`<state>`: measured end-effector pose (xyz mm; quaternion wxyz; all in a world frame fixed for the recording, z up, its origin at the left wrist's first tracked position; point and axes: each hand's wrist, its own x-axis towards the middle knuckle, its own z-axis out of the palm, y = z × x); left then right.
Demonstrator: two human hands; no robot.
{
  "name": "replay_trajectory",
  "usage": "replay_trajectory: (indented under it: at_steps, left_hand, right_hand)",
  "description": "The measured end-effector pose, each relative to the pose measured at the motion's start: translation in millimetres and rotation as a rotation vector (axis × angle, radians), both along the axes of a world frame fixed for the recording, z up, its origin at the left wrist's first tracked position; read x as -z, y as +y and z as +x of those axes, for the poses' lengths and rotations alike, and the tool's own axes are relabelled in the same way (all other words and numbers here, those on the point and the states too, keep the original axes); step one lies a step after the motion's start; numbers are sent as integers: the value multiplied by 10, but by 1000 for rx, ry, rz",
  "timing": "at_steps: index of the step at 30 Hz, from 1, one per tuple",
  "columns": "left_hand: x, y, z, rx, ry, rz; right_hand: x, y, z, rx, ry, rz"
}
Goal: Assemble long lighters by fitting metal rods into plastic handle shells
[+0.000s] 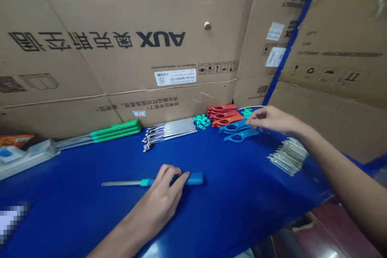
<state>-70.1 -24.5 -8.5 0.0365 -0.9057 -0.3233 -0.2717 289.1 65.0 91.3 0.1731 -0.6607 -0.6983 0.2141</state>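
Note:
My left hand (167,193) is closed over the blue handle of a long-neck lighter (196,178), which lies sideways on the blue table. Its thin metal tube points left, with a teal piece where tube and handle meet. Further back on the right, my right hand (263,119) hovers beside the blue handle shells (237,136), fingertips pressed together. Whatever those fingertips may hold is too small to make out. Small teal parts (247,113) lie just behind that hand. Red and orange handle shells (223,115) are lined up to its left.
Metal tubes with thin wires (178,127) lie in a row at the back, beside loose teal pieces (201,121). Green-handled lighters (116,131) and a power strip (39,155) sit left. Clear slim parts (288,156) are stacked right. Cardboard walls (127,4) enclose the table.

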Motion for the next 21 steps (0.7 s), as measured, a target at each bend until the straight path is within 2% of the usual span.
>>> replay_trajectory:
  at_steps: [2, 3, 6, 9, 11, 13, 16, 19, 21]
  left_hand:
    - [-22, -12, 14, 28, -28, 68]
    - [-39, -23, 20, 46, -55, 101]
    - [-100, -66, 25, 107, -160, 118]
    - [-181, -87, 8, 151, -198, 96]
    - [-254, -73, -9, 113, -111, 152]
    - [-338, -53, -14, 34, 57, 198]
    - [-447, -66, 23, -1, 288, 106]
    - [-511, -151, 105, 34, 390, -48]
    - [-552, -229, 168, 44, 430, -51]
  right_hand:
    - [-32, -260, -418, -291, 64, 48]
    - [-16, -397, -635, -373, 69, 96]
    - [115, -739, -1176, -603, -10, 144]
    - [243, -885, -1402, -724, -102, 158]
    - [271, -908, -1373, -719, -82, 138]
    - [260, -926, -1252, -678, -2, 72]
    - [227, -990, -1013, -600, 227, -163]
    - [225, -1089, -804, -477, 484, -446]
    - [235, -1173, -701, -377, 596, -572]
